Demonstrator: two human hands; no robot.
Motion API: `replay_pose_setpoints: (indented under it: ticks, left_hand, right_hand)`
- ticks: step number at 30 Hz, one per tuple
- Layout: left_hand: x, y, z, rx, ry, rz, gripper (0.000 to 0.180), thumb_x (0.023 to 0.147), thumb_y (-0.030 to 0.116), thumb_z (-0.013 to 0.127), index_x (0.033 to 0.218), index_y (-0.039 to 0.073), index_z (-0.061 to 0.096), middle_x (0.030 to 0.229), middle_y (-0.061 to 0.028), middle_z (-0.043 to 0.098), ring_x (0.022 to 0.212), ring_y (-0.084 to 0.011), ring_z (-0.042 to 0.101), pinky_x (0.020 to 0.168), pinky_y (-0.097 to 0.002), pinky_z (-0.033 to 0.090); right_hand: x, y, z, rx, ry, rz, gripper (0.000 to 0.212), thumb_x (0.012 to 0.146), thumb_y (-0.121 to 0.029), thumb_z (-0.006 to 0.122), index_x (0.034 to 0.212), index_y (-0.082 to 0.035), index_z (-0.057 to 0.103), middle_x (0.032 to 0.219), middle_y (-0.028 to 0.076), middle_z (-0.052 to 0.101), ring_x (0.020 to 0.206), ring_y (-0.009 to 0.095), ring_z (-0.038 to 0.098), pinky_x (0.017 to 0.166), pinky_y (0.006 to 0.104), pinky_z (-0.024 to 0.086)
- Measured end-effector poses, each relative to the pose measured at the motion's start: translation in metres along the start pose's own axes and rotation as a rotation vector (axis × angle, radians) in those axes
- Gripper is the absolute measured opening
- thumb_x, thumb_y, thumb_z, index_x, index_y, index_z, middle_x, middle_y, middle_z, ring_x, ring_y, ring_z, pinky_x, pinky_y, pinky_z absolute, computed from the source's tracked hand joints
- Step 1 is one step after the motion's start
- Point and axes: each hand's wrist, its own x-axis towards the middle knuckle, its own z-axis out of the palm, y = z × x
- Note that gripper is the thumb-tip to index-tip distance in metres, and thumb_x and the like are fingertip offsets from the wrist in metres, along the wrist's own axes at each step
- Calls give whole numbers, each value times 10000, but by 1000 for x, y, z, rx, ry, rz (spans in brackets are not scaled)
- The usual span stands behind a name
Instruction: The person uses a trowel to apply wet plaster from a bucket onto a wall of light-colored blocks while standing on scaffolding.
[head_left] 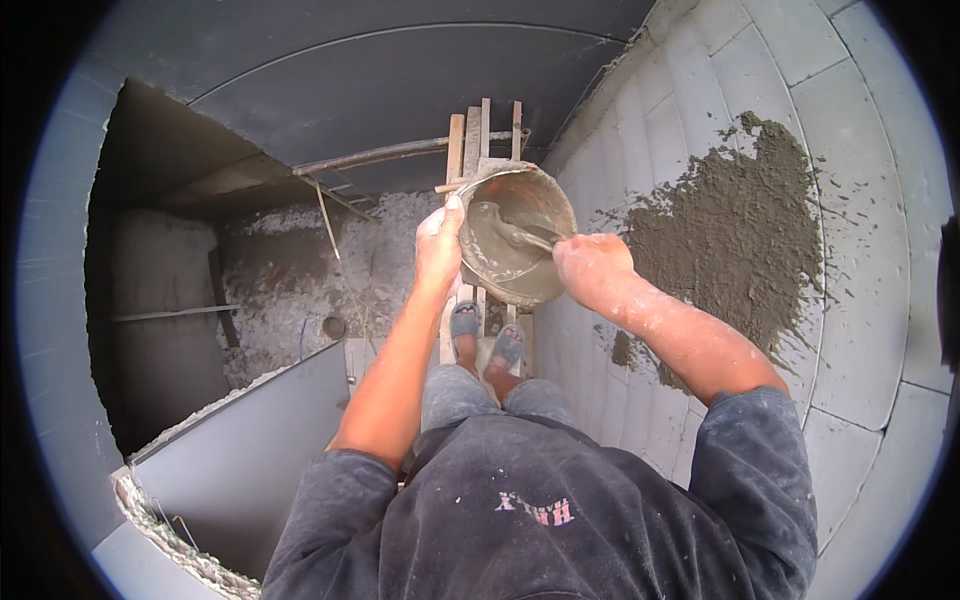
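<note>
A round bucket (566, 190) caked with mortar is held up in front of me, tilted so its inside shows. My left hand (440, 245) is closed on its left rim, thumb over the edge. Wet grey mortar (505, 275) lies inside. My right hand (592, 268), closed at the right rim, grips a trowel (525, 238) that reaches into the bucket. Mortar coats the trowel, and its blade is partly hidden in the mix. To the right, a large patch of rough wet mortar (735, 250) clings to the grey block wall (850, 130).
I stand in sandals on narrow wooden planks (472, 140) raised above a rubble-strewn floor (290, 260). A horizontal pole (385, 152) crosses beyond the planks. At left gapes a rough-edged opening (150, 440) in a grey wall. A dark wall (400, 80) rises ahead.
</note>
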Motion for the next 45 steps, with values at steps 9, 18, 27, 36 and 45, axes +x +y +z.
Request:
replay_pose_setpoints:
  ticks: [9, 18, 27, 36, 45]
  left_hand:
    - [-9, -7, -8, 103, -46, -54, 412, 1065, 375, 629, 1190, -13, 693, 1095, -91, 737, 952, -166, 686, 848, -326, 554]
    - [7, -19, 15, 97, 19, 66, 477, 1077, 397, 604, 1201, -53, 702, 1094, -73, 721, 982, -151, 630, 888, -296, 508]
    - [0, -4, 4, -16, -44, -52, 489, 1072, 407, 614, 1203, -55, 701, 1095, -74, 715, 995, -147, 627, 898, -315, 508]
    - [20, -15, 7, -72, -41, -16, 403, 1080, 327, 602, 1267, -26, 655, 1166, -123, 727, 1014, -206, 709, 882, -367, 592]
    - [19, -21, 10, -1, 9, -1, 440, 1073, 368, 610, 1229, -36, 687, 1112, -106, 727, 995, -181, 671, 896, -340, 544]
  right_hand:
    - [0, 9, -29, -117, 351, 75, 235, 866, -110, 678, 1072, -49, 774, 1073, 145, 788, 982, 274, 777, 814, 385, 616]
    - [22, 41, 2, 33, -213, -99, 223, 875, -125, 668, 1028, -4, 776, 985, 197, 781, 992, 305, 770, 810, 401, 607]
    - [-15, 27, -1, 119, 191, 141, 243, 986, -148, 529, 1095, -7, 695, 964, 187, 773, 909, 369, 759, 833, 473, 598]
    - [-16, 17, -9, 205, 252, 166, 229, 943, -110, 526, 1082, -26, 689, 960, 197, 770, 955, 364, 758, 851, 470, 595]
    - [-16, 14, -29, 112, 178, 139, 196, 931, -151, 602, 1033, -45, 732, 1011, 160, 783, 1004, 311, 764, 857, 432, 601]
